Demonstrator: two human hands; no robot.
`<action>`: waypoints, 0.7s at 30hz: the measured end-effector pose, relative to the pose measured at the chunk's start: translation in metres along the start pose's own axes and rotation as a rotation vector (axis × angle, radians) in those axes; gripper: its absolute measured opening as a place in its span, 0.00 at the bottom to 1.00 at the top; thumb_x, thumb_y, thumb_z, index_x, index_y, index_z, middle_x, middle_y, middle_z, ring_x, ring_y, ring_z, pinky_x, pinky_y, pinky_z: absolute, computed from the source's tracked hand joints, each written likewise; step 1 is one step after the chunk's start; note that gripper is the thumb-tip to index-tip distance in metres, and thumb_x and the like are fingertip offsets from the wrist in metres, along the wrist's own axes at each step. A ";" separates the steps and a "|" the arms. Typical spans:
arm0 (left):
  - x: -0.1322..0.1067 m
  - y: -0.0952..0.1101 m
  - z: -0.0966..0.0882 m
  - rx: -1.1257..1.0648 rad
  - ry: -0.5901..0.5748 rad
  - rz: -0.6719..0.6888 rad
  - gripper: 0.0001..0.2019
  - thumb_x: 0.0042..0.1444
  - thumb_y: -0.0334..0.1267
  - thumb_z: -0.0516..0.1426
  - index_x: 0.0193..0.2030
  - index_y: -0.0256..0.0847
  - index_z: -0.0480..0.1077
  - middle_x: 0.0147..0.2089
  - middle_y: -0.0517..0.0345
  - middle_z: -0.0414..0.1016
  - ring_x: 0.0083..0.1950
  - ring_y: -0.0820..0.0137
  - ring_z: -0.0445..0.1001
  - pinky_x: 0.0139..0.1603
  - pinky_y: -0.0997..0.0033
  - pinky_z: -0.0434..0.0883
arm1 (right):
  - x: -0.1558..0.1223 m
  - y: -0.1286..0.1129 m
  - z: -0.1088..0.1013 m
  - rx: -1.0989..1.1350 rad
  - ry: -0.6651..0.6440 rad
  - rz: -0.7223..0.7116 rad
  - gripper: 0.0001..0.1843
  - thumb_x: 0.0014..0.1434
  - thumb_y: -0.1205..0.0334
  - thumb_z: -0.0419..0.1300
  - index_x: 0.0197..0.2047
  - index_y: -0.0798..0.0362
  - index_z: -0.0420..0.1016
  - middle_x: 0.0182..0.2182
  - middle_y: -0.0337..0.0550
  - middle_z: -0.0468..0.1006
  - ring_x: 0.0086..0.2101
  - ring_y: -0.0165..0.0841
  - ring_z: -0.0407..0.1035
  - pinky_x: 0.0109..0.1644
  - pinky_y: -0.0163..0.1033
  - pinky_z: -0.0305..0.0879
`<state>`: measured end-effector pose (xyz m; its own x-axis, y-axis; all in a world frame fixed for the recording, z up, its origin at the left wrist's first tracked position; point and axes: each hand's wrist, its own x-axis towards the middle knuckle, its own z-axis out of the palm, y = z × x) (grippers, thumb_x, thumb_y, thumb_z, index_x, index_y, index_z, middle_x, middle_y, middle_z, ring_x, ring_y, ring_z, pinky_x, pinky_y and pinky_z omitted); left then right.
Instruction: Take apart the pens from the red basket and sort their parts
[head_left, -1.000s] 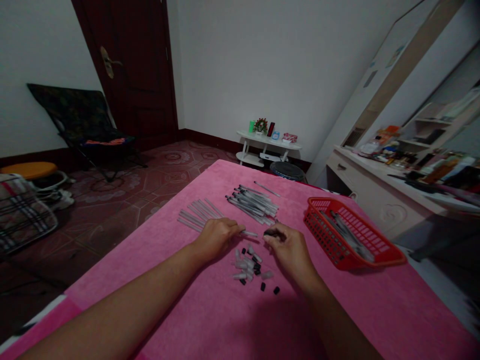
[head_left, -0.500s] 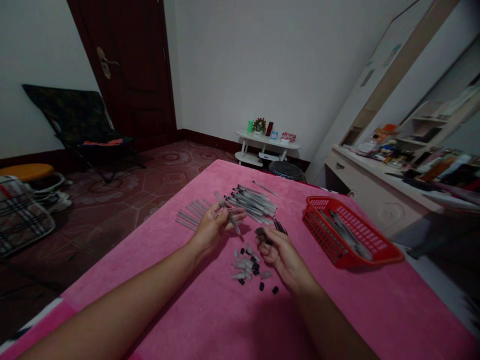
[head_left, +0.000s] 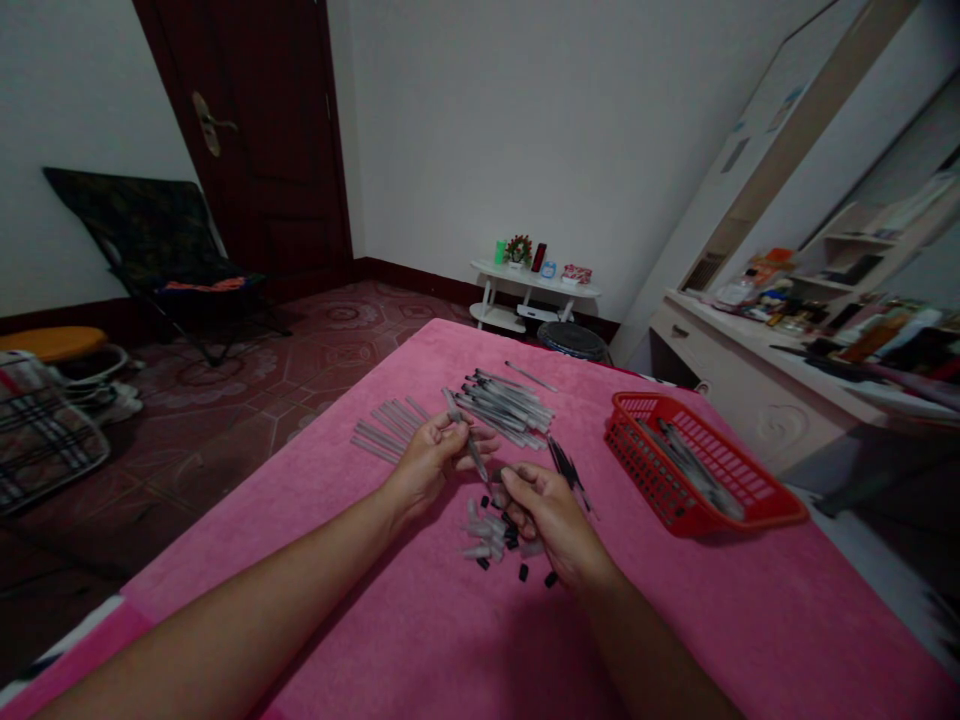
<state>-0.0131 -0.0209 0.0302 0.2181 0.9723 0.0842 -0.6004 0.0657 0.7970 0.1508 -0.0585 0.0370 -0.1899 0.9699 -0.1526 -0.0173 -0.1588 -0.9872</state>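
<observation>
My left hand (head_left: pixel 437 458) is closed round a clear pen barrel (head_left: pixel 465 440), held slanted above the pink table (head_left: pixel 420 640). My right hand (head_left: pixel 546 512) is closed on a small dark piece at the barrel's lower end, and a bunch of thin dark refills (head_left: pixel 568 468) sticks out behind its fingers. Under both hands lies a scatter of small clear and black caps (head_left: pixel 495 535). A row of empty clear barrels (head_left: pixel 382 428) lies left of my left hand, and a pile of pens (head_left: pixel 506 408) lies just beyond it.
A red plastic basket (head_left: pixel 701 475) with several pens in it stands to the right on the table. A single thin rod (head_left: pixel 531 376) lies beyond the pile. Off the table are a white dresser (head_left: pixel 757 385), a small white shelf (head_left: pixel 534 293), a folding chair (head_left: pixel 161 255) and a dark door (head_left: pixel 262 140).
My left hand lifted a barrel off the table and tilted it toward my right hand. My right hand rose and moved left to meet the barrel's lower end.
</observation>
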 end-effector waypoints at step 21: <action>-0.003 0.020 -0.007 2.052 -0.389 0.742 0.10 0.59 0.35 0.56 0.46 0.44 0.74 0.35 0.53 0.74 0.40 0.63 0.67 0.38 0.65 0.63 | 0.010 0.010 -0.018 -0.027 0.044 0.042 0.20 0.47 0.47 0.65 0.29 0.56 0.69 0.20 0.35 0.72 0.15 0.21 0.59 0.15 0.26 0.49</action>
<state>-0.0316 -0.0212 0.0419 0.6534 0.6078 0.4513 0.7134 -0.6938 -0.0985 0.1659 -0.0470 0.0250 -0.1471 0.9696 -0.1957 0.0161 -0.1954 -0.9806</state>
